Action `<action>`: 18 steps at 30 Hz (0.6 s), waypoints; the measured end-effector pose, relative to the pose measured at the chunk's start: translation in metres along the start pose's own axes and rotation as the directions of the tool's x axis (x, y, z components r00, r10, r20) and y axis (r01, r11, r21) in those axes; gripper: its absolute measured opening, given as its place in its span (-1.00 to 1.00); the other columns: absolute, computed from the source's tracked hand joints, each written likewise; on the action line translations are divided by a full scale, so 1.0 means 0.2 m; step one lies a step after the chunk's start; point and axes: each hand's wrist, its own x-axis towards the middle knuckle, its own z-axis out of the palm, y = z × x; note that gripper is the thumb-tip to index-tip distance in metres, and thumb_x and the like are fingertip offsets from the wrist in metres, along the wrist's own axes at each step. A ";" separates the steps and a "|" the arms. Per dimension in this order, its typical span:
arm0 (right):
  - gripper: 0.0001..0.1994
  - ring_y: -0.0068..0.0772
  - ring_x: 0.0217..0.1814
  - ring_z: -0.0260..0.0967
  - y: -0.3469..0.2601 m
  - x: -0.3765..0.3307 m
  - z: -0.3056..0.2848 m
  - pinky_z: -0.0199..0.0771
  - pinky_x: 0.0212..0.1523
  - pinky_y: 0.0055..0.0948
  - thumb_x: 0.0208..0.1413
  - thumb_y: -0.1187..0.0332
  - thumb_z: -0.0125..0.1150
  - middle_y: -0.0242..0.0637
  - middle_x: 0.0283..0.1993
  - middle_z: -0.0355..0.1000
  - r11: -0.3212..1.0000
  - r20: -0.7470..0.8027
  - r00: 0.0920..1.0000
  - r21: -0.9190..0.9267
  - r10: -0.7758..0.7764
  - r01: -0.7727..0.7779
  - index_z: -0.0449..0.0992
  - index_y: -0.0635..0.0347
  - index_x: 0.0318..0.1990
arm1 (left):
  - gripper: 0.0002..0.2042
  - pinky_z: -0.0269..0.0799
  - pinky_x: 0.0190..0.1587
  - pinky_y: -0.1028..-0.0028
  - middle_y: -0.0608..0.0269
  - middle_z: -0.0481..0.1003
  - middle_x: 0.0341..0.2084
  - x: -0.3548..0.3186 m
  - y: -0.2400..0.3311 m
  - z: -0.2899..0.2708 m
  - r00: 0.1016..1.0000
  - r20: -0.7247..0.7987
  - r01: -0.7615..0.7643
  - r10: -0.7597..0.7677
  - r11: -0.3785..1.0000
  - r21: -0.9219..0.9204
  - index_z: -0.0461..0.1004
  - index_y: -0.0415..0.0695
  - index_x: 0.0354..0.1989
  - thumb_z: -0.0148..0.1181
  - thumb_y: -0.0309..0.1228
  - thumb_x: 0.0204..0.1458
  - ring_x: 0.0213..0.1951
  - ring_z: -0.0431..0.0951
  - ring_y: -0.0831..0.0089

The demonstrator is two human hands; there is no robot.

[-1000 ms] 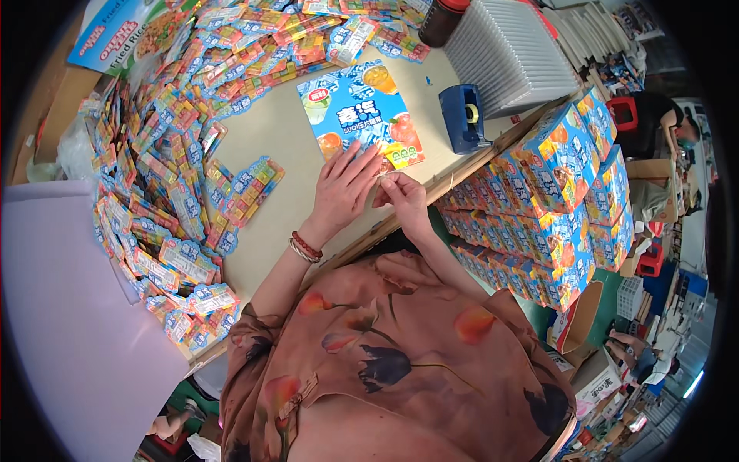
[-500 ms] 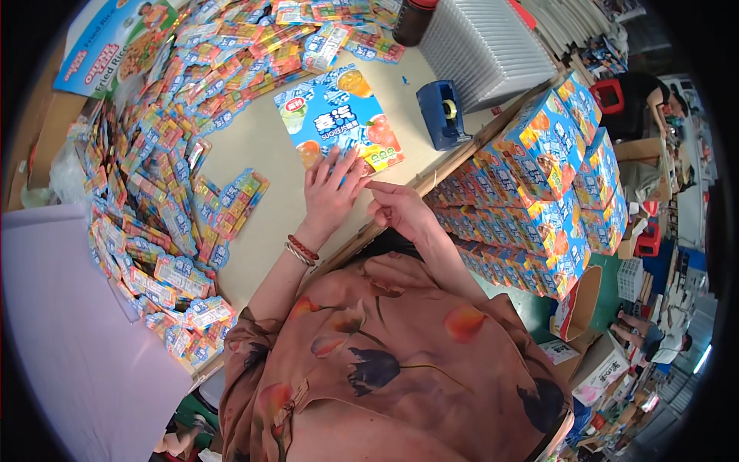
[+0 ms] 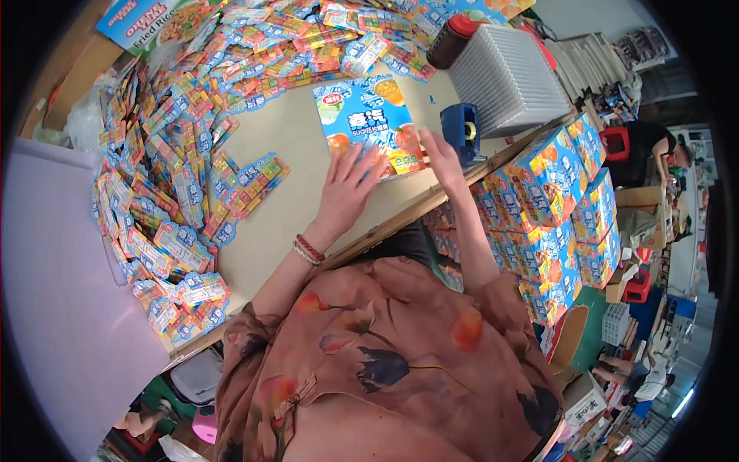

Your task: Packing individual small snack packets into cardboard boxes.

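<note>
A blue candy box (image 3: pixel 362 108) printed with fruit lies flat on the pale tabletop in front of me. My left hand (image 3: pixel 350 181) rests on its lower left part, fingers spread and stretched out. At the box's right edge is my right hand (image 3: pixel 445 158), its fingers extended along that side; whether all of them touch the box I cannot tell. Neither hand grips anything. Close to the right hand stands a blue tape dispenser (image 3: pixel 459 131) with a roll of tape in it.
Colourful candy packs (image 3: pixel 185 185) heap along the left and far sides. A dark red-lidded jar (image 3: pixel 453 42) stands beside a stack of clear plastic trays (image 3: pixel 508 77). Stacked blue boxes (image 3: pixel 543 185) rise past the table's right edge. A pale purple sheet (image 3: pixel 69 269) covers the near left.
My right hand has moved from the box's lower corner, beside my left hand, up to its right edge. My left hand stays on the box's lower part. The whole view has shifted.
</note>
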 end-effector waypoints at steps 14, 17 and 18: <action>-0.22 -0.42 0.17 0.28 0.00 -0.12 -0.03 0.30 0.18 -0.43 0.05 0.22 0.35 -0.25 0.17 0.31 0.820 0.266 0.964 0.548 0.014 -0.163 0.03 0.22 0.34 | -0.20 -0.34 0.40 0.21 -0.10 -0.31 0.41 -0.08 0.13 -0.07 0.929 0.064 0.265 -0.365 0.536 -0.801 -0.28 -0.28 0.40 0.04 -0.18 0.16 0.43 -0.32 0.09; -0.11 -0.20 0.25 0.27 -0.05 -0.35 -0.24 0.30 0.25 -0.24 -0.18 0.36 0.36 -0.13 0.25 0.22 0.644 -0.029 0.968 0.741 -0.251 0.189 0.01 0.27 0.35 | -0.15 -0.37 0.38 0.05 -0.19 -0.33 0.40 0.07 0.29 -0.29 1.000 0.007 0.026 -0.029 0.701 -0.713 -0.16 -0.27 0.40 0.09 -0.03 0.08 0.42 -0.37 -0.11; -0.05 -0.12 0.27 0.25 -0.13 -0.44 -0.32 0.29 0.27 -0.16 -0.21 0.21 0.40 -0.08 0.28 0.19 0.648 -0.085 0.961 0.723 -0.261 0.240 -0.01 0.30 0.35 | -0.14 -0.33 0.38 0.00 -0.16 -0.26 0.40 0.12 0.34 -0.33 0.992 -0.068 -0.126 0.109 0.709 -0.694 -0.09 -0.23 0.39 0.11 0.03 0.05 0.41 -0.33 -0.15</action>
